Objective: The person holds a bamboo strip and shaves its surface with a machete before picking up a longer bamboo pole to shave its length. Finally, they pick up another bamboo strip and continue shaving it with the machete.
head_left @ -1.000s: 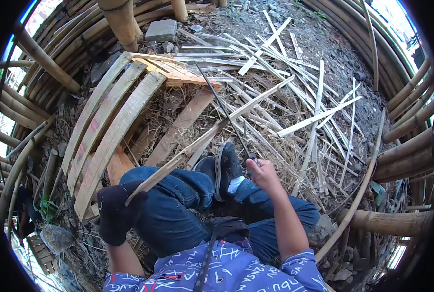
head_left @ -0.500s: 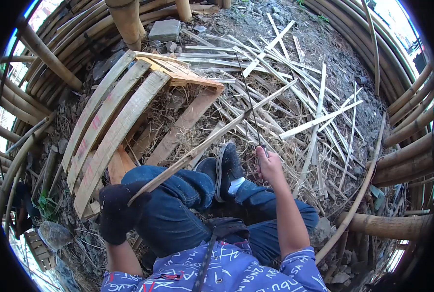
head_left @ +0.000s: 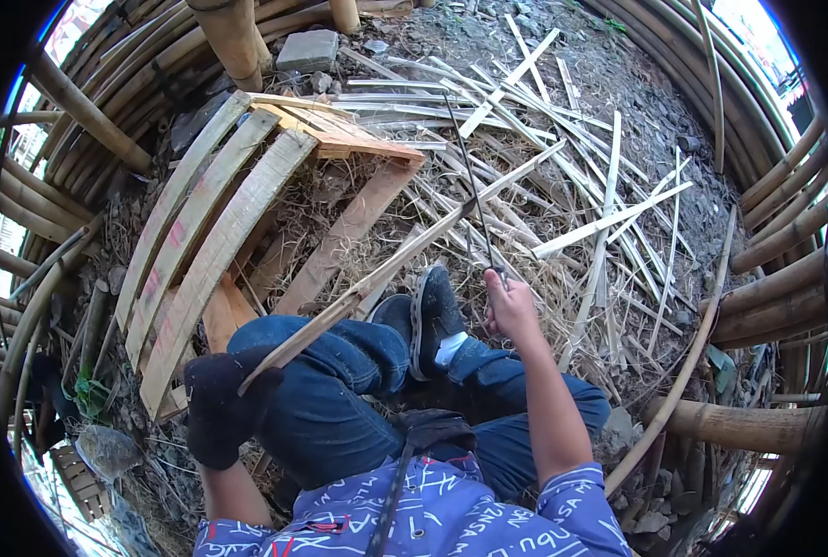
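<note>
My left hand (head_left: 231, 406), in a black glove, is closed around the lower end of a long bamboo strip (head_left: 391, 263). The strip slants up and away to the right, over my bent knee. Bare, my right hand (head_left: 510, 309) grips the handle of a long, thin-bladed knife (head_left: 482, 215). Its dark blade points away from me and crosses the strip toward the strip's far end. My jeans and dark shoes (head_left: 435, 311) are below and between the hands.
A slatted wooden crate (head_left: 219, 246) lies tipped at the left. Pale split strips (head_left: 609, 209) and curly shavings cover the ground ahead. Bamboo poles (head_left: 739, 429) line both sides, and a grey block (head_left: 307, 51) sits at the back.
The view has shifted slightly. The bamboo strip has turned a little, showing more of its face near my left hand. The knife blade still crosses it, and both hands keep their grip.
</note>
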Motion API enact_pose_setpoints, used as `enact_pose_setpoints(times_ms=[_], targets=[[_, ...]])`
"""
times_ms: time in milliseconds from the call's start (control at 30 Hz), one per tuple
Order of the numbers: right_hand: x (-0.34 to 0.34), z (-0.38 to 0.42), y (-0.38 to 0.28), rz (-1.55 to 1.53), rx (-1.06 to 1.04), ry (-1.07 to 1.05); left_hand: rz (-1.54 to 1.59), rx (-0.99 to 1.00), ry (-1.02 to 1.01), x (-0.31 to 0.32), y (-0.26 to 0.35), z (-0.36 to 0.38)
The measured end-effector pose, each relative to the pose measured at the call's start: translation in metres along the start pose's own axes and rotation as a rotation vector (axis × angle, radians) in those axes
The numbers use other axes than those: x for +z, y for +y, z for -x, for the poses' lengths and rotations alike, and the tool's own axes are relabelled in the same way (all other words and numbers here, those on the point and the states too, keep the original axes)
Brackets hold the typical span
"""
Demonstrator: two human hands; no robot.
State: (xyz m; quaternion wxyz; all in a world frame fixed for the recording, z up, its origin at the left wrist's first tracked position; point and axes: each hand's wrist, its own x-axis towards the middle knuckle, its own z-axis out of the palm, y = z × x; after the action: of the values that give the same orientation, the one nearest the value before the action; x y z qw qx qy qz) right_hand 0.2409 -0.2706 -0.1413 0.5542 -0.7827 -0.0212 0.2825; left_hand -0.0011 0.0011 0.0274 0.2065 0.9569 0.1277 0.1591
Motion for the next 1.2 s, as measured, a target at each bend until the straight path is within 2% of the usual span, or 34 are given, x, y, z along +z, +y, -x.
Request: enact_pose_setpoints(times_ms=[100,167,200,233,367,467,567,633,667,700,767,833,900,933,1000,1033,1100,1133,1167,1200], targets=[[0.016,0.026,-0.018,-0.118,0.087,-0.048,0.084,-0.023,-0.023,-0.002,0.005,0.0],[0.025,0.041,-0.018,0.049,-0.114,-0.192,-0.028,0.04,0.023,-0.003,0.007,0.0],[0.026,0.033,-0.005,0.295,-0.373,-0.116,-0.028,0.04,0.017,-0.002,0.007,0.0],[0.024,0.026,0.005,0.291,-0.37,-0.116,-0.038,0.014,0.011,-0.002,0.006,0.001],[-0.004,-0.02,0.028,0.008,0.008,0.014,-0.073,0.022,0.031,-0.003,0.004,0.0],[-0.01,-0.026,0.017,0.094,-0.052,-0.02,-0.052,-0.036,-0.009,0.0,-0.003,0.002],[0.003,0.007,-0.011,-0.006,0.047,-0.005,-0.125,0.042,0.035,-0.002,0.004,0.001],[0.007,0.023,-0.017,-0.052,-0.044,-0.134,-0.081,0.034,0.025,0.0,0.005,0.001],[0.007,0.02,-0.004,0.072,-0.123,-0.186,-0.05,0.025,0.028,-0.001,0.005,0.001],[0.006,0.013,0.006,0.068,-0.12,-0.186,-0.052,0.027,0.023,0.0,0.004,0.001],[0.001,-0.006,0.02,0.338,-0.311,0.041,-0.02,-0.038,0.017,-0.001,0.0,0.002],[-0.022,-0.041,0.046,0.139,0.044,0.013,-0.09,0.0,0.009,-0.002,0.001,0.0],[-0.028,-0.051,0.05,0.292,-0.189,0.049,-0.159,0.027,0.001,-0.002,-0.001,0.001],[-0.024,-0.042,0.033,0.292,-0.192,0.048,-0.13,0.022,0.016,-0.001,-0.004,0.002],[-0.015,-0.005,-0.015,0.127,0.082,0.027,-0.09,0.02,0.015,0.001,-0.004,0.004],[-0.015,0.003,-0.019,0.13,0.09,0.034,-0.077,0.028,0.023,0.0,-0.001,0.002],[-0.016,0.018,-0.017,0.164,-0.06,-0.146,-0.06,0.027,0.018,0.001,0.002,0.002],[-0.018,0.009,-0.001,0.332,-0.178,-0.14,-0.11,0.014,0.005,0.0,0.003,0.002],[-0.021,0.0,0.01,0.326,-0.173,-0.138,-0.163,0.008,-0.007,-0.002,0.003,0.002],[-0.026,-0.013,0.017,0.376,-0.108,-0.031,-0.166,0.018,-0.005,-0.002,0.0,0.002]])
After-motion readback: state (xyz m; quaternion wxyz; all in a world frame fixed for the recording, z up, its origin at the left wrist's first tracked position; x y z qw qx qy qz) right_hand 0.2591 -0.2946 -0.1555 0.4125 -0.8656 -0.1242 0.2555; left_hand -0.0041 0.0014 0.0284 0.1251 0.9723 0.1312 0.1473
